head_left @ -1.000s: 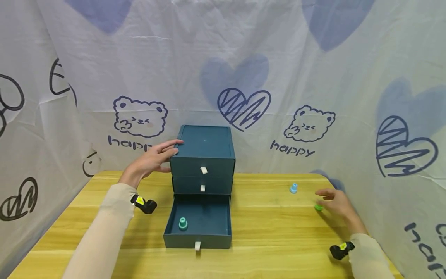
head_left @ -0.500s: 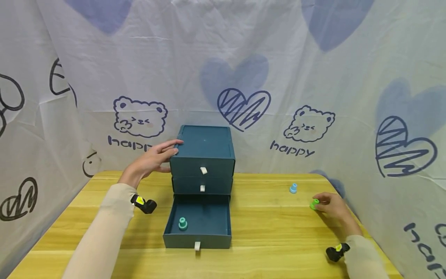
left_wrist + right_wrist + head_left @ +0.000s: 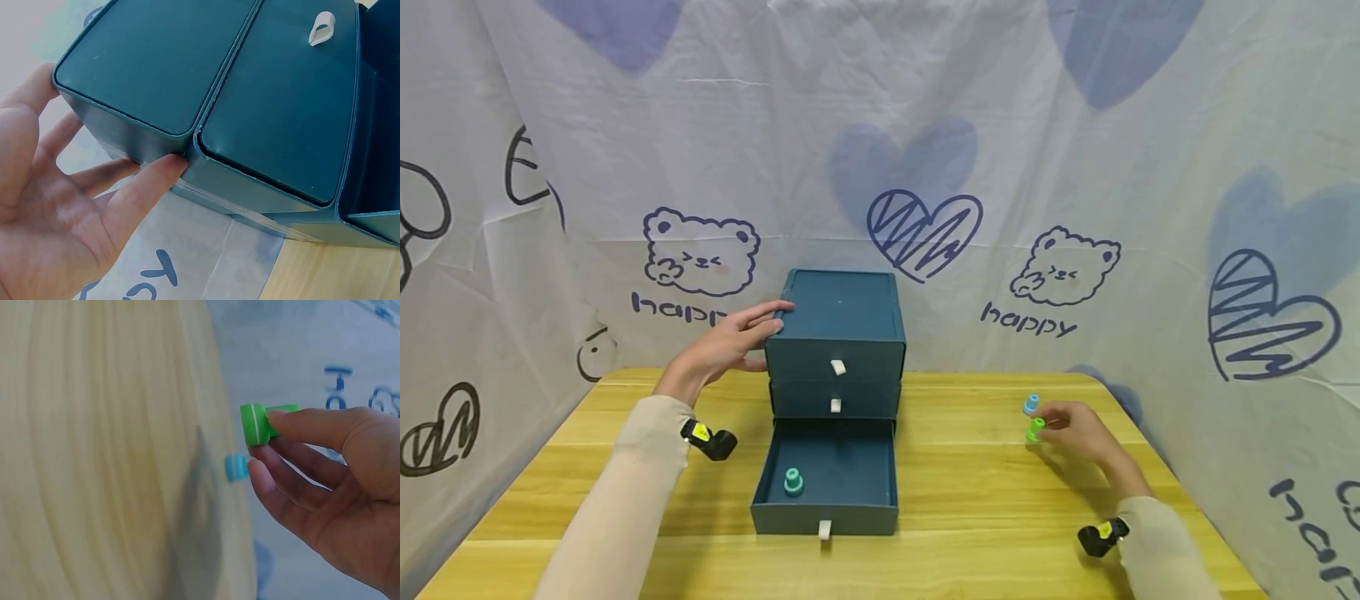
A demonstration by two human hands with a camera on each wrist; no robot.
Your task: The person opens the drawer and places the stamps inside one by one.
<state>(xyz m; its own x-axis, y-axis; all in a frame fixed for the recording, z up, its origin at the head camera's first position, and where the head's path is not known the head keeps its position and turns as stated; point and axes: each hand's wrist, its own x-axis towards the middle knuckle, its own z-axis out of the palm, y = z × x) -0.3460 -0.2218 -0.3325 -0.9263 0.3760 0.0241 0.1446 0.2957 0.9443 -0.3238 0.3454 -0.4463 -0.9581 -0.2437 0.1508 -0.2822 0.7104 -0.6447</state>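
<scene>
Between the thumb and fingers of my right hand a small green stepped peg is pinched, held up over the right part of the table. In the right wrist view the green peg shows a wide banded base and a narrower stem. A light blue peg of similar shape stands on the table just behind it. My left hand touches the upper left side of a dark teal drawer cabinet, fingers spread along it in the left wrist view. The cabinet's bottom drawer is pulled out; a teal peg stands inside, at its left.
Two upper drawers are closed, with white pull tabs. The wooden table extends on both sides of the cabinet. A printed white cloth hangs behind and along both sides.
My right hand has taken hold of the green peg, lifted it and carried it left, near the blue peg. My left hand and the cabinet have stayed put.
</scene>
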